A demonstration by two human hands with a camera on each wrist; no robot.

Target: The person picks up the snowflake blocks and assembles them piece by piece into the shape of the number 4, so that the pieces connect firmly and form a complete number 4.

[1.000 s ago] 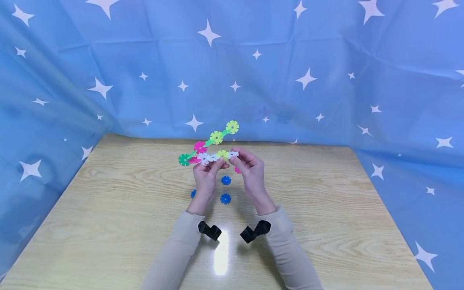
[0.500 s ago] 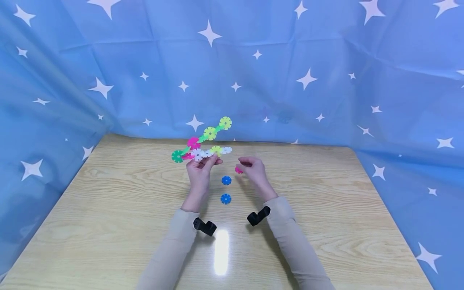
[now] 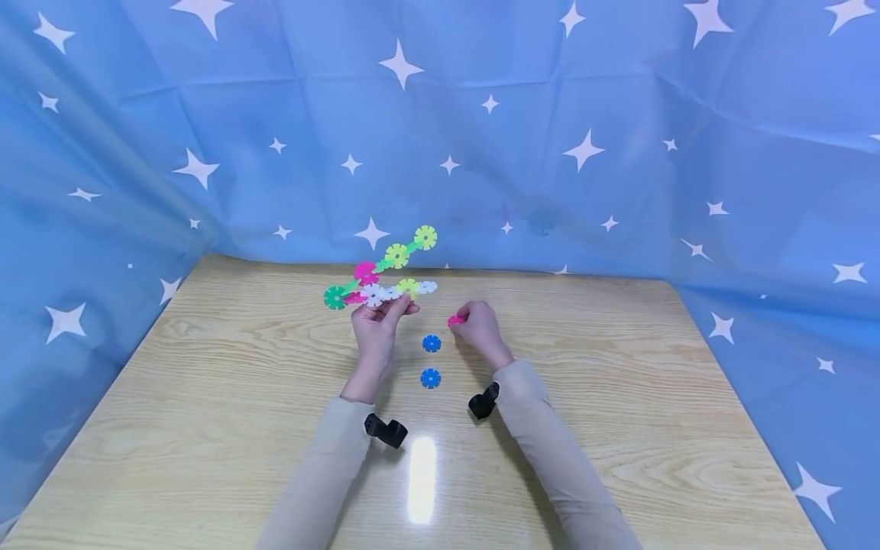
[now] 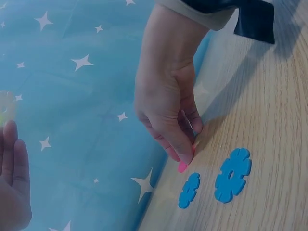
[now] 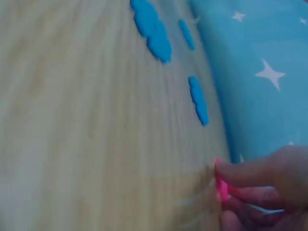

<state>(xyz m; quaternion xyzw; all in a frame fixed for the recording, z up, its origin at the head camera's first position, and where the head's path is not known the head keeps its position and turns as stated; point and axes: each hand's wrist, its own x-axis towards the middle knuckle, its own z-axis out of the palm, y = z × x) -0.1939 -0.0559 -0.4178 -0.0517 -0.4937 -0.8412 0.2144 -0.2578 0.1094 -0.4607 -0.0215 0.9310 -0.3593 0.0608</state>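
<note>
My left hand (image 3: 374, 336) pinches a chain of interlocking snowflake discs (image 3: 373, 295) between thumb and fingers, held up over the table. The chain bends: a near row of pink, white and yellow discs meets a dark green disc (image 3: 335, 298) at the left, and a far row of pink, light green and yellow discs slants up to the right. To the right, low at the tabletop, my right hand (image 3: 480, 332) pinches a loose pink snowflake disc (image 5: 222, 185) by its edge. The left wrist view shows this hand (image 4: 166, 106) reaching down, its fingers partly covering the pink disc (image 4: 183, 166).
Two blue snowflake discs, one farther (image 3: 431, 344) and one nearer (image 3: 430, 378), lie between the forearms on the wooden table (image 3: 619, 428). A third blue disc (image 5: 186, 34) shows in the right wrist view. Behind the table hangs a blue star-patterned cloth (image 3: 481, 214).
My right hand has let go of the chain's right end, come down rightward and taken hold of the pink disc. My left hand has shifted slightly left with the chain.
</note>
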